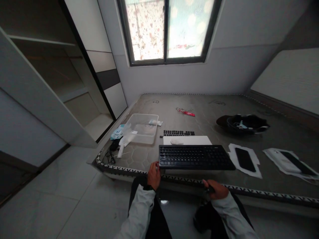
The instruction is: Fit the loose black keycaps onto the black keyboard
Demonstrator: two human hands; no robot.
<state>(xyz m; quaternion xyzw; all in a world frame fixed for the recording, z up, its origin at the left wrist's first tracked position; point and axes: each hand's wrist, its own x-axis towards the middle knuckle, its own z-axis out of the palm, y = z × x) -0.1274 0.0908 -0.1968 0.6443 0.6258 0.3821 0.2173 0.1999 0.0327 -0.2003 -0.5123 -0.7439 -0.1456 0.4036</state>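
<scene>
A black full-size keyboard (196,156) lies near the front edge of the mattress. My left hand (154,176) is at its front left corner, fingers closed on that corner. My right hand (216,190) is closed in front of the mattress edge, apart from the keyboard. A small dark thing shows at its fingers, too dim to name. Behind the keyboard are a white sheet (199,140) with a small crumpled white piece (176,141) on it, and rows of small black keys (178,132).
A clear plastic bin (147,138) stands left, beside blue-white packaging (117,132) and a black cable (108,156). To the right lie a dark phone-like slab (245,160) on white wrapping, another wrapped item (289,161) and a dark cap-like thing (243,124). A red packet (186,113) lies farther back.
</scene>
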